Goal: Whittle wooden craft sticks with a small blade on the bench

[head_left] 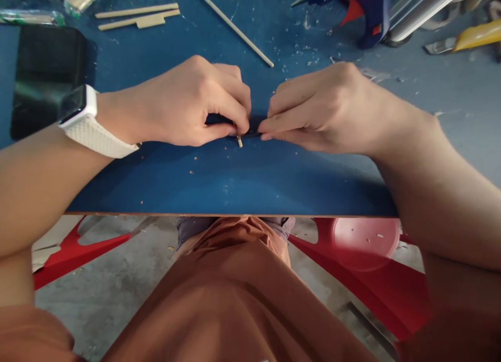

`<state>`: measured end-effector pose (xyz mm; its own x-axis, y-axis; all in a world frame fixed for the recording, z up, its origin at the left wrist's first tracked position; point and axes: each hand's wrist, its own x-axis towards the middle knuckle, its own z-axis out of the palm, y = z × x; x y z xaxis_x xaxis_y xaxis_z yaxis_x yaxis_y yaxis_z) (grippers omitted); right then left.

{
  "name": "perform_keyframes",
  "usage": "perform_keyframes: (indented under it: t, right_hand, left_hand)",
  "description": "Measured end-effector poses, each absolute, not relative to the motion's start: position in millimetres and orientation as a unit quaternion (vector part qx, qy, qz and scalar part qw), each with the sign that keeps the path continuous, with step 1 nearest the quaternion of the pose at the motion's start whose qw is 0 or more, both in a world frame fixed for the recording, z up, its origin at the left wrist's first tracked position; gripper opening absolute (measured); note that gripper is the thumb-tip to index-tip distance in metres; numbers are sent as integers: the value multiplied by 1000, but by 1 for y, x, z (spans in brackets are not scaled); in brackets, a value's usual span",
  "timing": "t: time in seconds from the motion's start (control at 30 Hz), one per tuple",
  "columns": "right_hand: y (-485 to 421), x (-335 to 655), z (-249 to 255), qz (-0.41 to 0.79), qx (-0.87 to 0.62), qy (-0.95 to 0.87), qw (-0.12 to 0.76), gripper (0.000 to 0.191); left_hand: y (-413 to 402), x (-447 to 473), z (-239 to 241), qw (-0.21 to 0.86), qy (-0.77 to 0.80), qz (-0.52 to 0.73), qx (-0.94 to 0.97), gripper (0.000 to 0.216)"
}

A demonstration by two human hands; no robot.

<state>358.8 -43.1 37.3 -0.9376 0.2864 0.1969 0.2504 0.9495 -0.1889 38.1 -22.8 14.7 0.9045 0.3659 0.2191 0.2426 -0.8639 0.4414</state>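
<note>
My left hand [207, 104], with a white-banded watch on its wrist, is closed in a pinch near the table's front. Between its thumb and forefinger is a short piece of thin wooden stick [240, 142], its pale end poking out below the fingertips. My right hand [326, 109] is a little to the right, also pinched closed. From its fingertips a thin dark strip [253, 134] reaches left to the stick piece; its kind is too small and dark to make out. Small wood crumbs lie on the blue tabletop [250, 190] below the hands.
Beyond the hands lie a long thin stick [235, 28] and split wooden sticks [136, 11]. A black rectangular object [47, 70] and plastic-wrapped sticks [31, 17] are at left. A blue glue gun [371, 12] and a yellow utility knife [479, 36] lie at upper right.
</note>
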Motion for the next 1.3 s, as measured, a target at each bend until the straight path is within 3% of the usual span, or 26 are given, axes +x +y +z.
perform_keyframes:
  t: [0.3, 0.63, 0.97, 1.3]
  right_hand:
    - [-39, 358, 32, 71, -101, -980, 155, 56]
    - [-50, 362, 31, -34, -149, -982, 110, 49]
    - [-34, 384, 26, 89, -180, -967, 154, 23]
    - [-35, 381, 25, 53, -154, -976, 147, 21]
  left_hand:
    - [-27, 39, 18, 241, 185, 140, 942, 38]
    - [-30, 34, 21, 231, 208, 105, 945, 48]
    - [-31, 32, 18, 234, 210, 104, 944, 54]
    - [-34, 33, 20, 233, 213, 101, 944, 64]
